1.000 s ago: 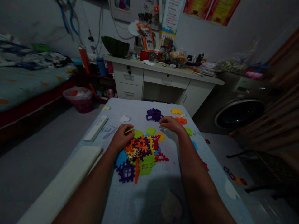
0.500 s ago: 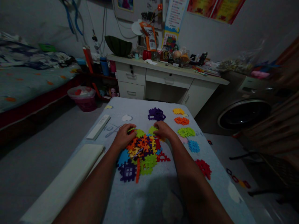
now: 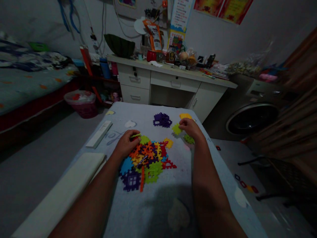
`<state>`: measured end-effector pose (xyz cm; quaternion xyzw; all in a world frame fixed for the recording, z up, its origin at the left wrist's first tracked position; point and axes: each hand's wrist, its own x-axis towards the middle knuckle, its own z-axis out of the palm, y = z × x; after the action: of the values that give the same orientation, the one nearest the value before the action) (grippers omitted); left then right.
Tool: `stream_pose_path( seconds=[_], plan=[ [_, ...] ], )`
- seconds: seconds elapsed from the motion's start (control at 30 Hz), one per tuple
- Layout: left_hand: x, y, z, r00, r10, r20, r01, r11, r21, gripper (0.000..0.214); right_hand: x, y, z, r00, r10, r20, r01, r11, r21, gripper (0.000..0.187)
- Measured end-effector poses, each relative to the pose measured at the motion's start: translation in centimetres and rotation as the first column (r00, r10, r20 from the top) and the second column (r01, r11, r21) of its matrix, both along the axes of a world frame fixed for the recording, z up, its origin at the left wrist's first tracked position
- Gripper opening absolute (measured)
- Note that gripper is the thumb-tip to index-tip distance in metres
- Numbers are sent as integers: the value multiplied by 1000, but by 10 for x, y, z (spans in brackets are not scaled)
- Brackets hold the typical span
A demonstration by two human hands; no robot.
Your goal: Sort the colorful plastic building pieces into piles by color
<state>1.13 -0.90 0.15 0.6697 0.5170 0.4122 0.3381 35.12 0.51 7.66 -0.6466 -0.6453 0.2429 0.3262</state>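
A heap of coloured plastic interlocking tiles [image 3: 146, 158] lies in the middle of a low table with a grey-blue cover [image 3: 158, 208]. My left hand [image 3: 126, 143] rests closed on the heap's left edge, fingers curled over a green piece. My right hand [image 3: 190, 128] is further right and pinches a yellow-green tile [image 3: 176, 129] just above the cover. Sorted groups lie beyond: a purple pile [image 3: 162, 119], a yellow pile [image 3: 185, 116] and green tiles [image 3: 189, 139] partly hidden under my right wrist.
A white flat box [image 3: 99, 134] and a long white slab [image 3: 61, 195] lie along the table's left side. Behind stand a cluttered white desk [image 3: 170, 82], a washing machine [image 3: 252, 112], a bed [image 3: 27, 89] and a pink bin [image 3: 81, 104]. Loose tiles lie on the floor at right.
My right hand came back to the heap, then moved right and away again, now with a yellow-green tile in its fingers. My left hand stayed on the heap.
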Motion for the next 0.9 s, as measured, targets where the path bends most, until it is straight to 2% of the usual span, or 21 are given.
stream_pose_path(
  seconds=[0.1, 0.2, 0.37, 0.57, 0.63, 0.73, 0.83, 0.9],
  plan=[
    [0, 1, -1, 998, -4, -63, 5, 1000, 24, 38, 29, -8, 5, 986, -112, 126, 115, 993, -13, 10],
    [-1, 3, -3, 994, 1, -108, 2, 999, 33, 38, 41, -13, 5, 957, -138, 255, 166, 982, -92, 13],
    [-1, 1, -1, 995, -17, -100, 18, 1000, 14, 39, 38, -14, 2, 924, -127, 360, 214, 953, -214, 15],
    [0, -1, 3, 997, -43, -66, 42, 999, -24, 41, 33, -15, 3, 870, -124, 477, 271, 928, -254, 16],
    [0, -1, 3, 997, -46, -54, 45, 999, -29, 40, 28, -14, 7, 872, -96, 481, 232, 945, -232, 14],
    [0, -1, 3, 997, -51, -54, 49, 998, -34, 40, 10, -13, 12, 905, 42, 424, 59, 973, -224, 12],
    [0, -1, 4, 997, -46, -55, 44, 998, -38, 41, -18, -9, 12, 894, 244, 376, -133, 946, -297, 11],
    [0, -1, 4, 998, -47, -52, 44, 998, -40, 42, -37, -8, 10, 857, 340, 387, -206, 915, -348, 11]
  ],
)
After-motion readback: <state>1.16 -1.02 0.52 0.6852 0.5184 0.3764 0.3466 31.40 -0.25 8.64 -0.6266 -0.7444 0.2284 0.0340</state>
